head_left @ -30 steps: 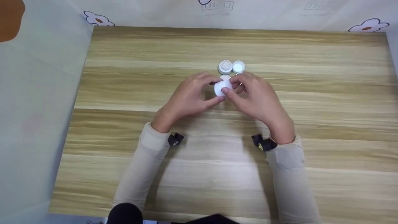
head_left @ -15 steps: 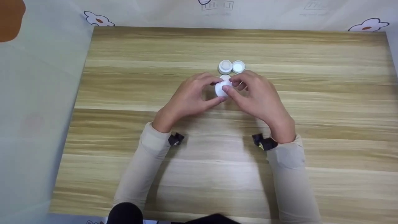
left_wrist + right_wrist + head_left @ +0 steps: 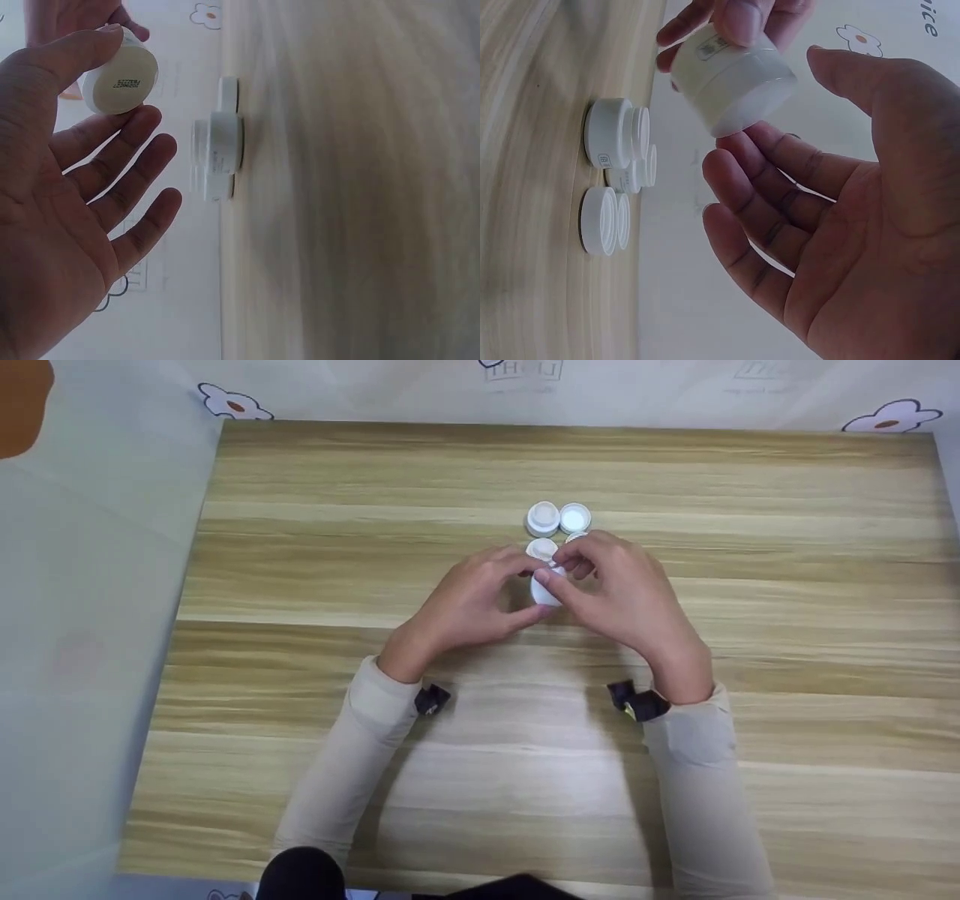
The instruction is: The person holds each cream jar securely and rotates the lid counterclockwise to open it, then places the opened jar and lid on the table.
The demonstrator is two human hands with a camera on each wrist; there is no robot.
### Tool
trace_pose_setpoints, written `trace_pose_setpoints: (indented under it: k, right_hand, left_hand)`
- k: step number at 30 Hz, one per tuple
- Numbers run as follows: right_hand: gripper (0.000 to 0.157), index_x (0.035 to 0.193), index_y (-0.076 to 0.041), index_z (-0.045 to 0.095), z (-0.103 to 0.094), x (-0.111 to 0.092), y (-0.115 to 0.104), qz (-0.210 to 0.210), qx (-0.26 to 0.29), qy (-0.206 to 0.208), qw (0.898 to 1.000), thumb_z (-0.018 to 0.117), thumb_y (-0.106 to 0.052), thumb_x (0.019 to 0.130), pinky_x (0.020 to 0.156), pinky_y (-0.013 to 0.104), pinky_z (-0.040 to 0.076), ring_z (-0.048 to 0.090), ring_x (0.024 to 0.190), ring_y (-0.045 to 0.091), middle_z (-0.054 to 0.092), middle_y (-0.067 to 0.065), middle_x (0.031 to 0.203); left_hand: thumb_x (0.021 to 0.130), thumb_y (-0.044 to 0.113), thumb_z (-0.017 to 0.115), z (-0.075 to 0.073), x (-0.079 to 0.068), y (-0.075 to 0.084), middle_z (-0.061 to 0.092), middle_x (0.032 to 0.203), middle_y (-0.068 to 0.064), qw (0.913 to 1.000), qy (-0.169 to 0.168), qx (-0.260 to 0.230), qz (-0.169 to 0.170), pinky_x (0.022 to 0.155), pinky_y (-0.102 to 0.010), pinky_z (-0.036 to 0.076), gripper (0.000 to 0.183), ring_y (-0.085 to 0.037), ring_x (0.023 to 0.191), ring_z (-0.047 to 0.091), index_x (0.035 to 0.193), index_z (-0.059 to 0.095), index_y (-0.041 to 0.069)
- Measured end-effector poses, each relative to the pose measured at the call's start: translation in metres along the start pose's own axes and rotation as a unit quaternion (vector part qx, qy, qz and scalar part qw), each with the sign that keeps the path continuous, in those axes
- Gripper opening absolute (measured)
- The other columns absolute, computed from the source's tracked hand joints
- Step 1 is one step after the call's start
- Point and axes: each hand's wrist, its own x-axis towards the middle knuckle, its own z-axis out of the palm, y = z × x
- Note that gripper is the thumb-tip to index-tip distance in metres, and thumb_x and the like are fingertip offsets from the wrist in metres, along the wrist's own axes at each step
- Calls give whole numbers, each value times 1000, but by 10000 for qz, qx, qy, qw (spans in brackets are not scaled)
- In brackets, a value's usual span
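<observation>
My left hand pinches a small white jar between thumb and fingertips, above the table. The jar is tilted on its side. In the left wrist view the jar's base carries dark printed characters. In the right wrist view a small label shows on the jar's wall, and its smooth end faces my right hand. My right hand is around that end with loosely bent fingers; its thumb stands apart from the jar there, while a fingertip is at the jar's lower edge.
Behind the hands stand two white jars without outer lids, one farther back and one nearer. To their right lie upturned white lids, one partly hidden by my right hand. A patterned curtain borders the wood-grain table.
My left hand has shifted slightly right and toward the body with the jar, uncovering more of the nearer standing jar. The right hand has stayed nearly in place.
</observation>
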Motion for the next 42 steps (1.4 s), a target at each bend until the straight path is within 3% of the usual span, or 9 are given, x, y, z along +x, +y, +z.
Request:
trace_pose_setpoints:
  k: [3, 13, 27, 33, 42]
  right_hand:
    - [47, 109, -11, 74, -1, -1, 1, -22, -28, 50, 10000, 66, -53, 92, 84, 40, 54, 70, 93, 20, 73, 4, 102]
    - [47, 107, -12, 74, -1, 0, 1, 13, -8, 97, 10000, 63, -56, 94, 85, 38, 53, 68, 93, 18, 73, 1, 100]
    - [35, 104, -13, 73, -2, 0, 0, -33, 57, -13, 10000, 70, -45, 91, 87, 37, 53, 67, 95, 18, 72, 1, 100]
    - [34, 105, -11, 72, -1, -1, 0, -294, 52, 11, 9996, 72, -42, 91, 87, 38, 54, 67, 95, 21, 71, 5, 101]
    - [33, 108, -11, 70, 0, -1, -1, -396, 123, -41, 9991, 73, -38, 89, 90, 40, 54, 67, 100, 24, 70, 3, 105]
  left_hand:
    - [89, 45, 73, 0, 1, 0, 70, 120, 4, 10000, -33, -1, 3, 100, -34, 50, 44, -16, 111, 64, 124, 68, 20]
    - [88, 47, 74, -12, -2, -6, 70, 120, 3, 9988, 382, -213, -208, 103, -33, 50, 48, -18, 115, 64, 125, 69, 17]
    - [88, 47, 73, -8, -1, -4, 70, 122, 4, 9994, 297, -44, -147, 104, -32, 49, 48, -13, 117, 63, 127, 68, 19]
    - [88, 46, 74, -8, 0, -3, 71, 119, 5, 9994, 333, -71, -31, 101, -31, 50, 46, -10, 112, 63, 126, 69, 20]
    - [89, 43, 74, -7, -1, -5, 71, 117, 3, 9995, 308, -58, -8, 99, -33, 50, 44, -17, 110, 64, 125, 69, 18]
